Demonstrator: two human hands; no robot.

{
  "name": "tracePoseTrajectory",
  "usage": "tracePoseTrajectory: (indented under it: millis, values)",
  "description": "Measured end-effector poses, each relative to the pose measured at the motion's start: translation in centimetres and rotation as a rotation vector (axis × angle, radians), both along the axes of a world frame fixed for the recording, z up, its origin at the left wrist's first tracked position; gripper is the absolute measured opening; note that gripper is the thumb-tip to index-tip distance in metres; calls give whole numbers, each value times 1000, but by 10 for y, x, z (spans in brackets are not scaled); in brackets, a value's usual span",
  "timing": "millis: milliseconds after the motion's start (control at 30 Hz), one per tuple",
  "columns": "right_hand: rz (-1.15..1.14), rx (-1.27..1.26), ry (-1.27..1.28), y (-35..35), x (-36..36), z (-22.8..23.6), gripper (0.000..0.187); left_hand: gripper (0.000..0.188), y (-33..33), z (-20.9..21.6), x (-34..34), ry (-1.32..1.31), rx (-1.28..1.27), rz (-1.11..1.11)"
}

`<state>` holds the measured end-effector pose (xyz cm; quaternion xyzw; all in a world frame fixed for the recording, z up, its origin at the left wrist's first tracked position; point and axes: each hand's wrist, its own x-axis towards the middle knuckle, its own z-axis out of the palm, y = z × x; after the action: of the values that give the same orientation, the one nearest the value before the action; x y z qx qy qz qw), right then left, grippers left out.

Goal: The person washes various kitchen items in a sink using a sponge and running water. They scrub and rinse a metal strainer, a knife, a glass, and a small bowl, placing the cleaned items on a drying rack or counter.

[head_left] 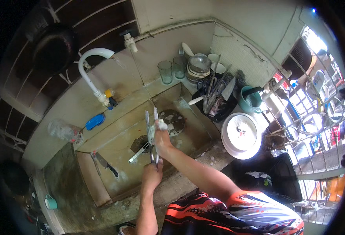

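Over the sink [123, 184], my left hand [151, 177] is closed round the lower end of a pair of metal tongs [152, 150]. The two serrated arms point up and away from me, slightly apart. My right hand [162, 143] presses a pale, foamy sponge or scrubber [161, 125] against the tongs' upper part; its fingers are partly hidden. Beneath, a utensil with a light handle [136, 156] lies by a dark round piece [139, 141]. A round dish or lid with suds [176, 122] rests farther back. At the sink's left lies a black-handled knife [110, 168].
A white curved faucet [88, 70] rises behind the sink. Two glasses [165, 72], stacked bowls [198, 66], a black holder of cutlery [219, 105], a teal pot [250, 100] and white plates [241, 135] line the right. A blue soap dish [95, 122] and plastic jar [65, 131] sit left.
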<state>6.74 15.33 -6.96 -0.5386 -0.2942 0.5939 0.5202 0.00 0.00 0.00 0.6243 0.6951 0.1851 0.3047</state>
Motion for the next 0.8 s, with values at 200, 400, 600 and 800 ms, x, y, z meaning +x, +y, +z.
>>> tracePoseTrajectory:
  millis: [200,400,600,800]
  values:
    - [-357,-342,262,139,46,-47,41,50,-4,15,-11,-29,-182,-17]
    - [74,2,555,46,74,-32,44,52,17,18,-16,46,-56,10]
    - [-194,-403,314,41,38,-28,43,52,21,-5,32,152,-10,-137]
    - [-409,-274,300,138,91,-73,47,53,-6,18,8,11,-161,-73]
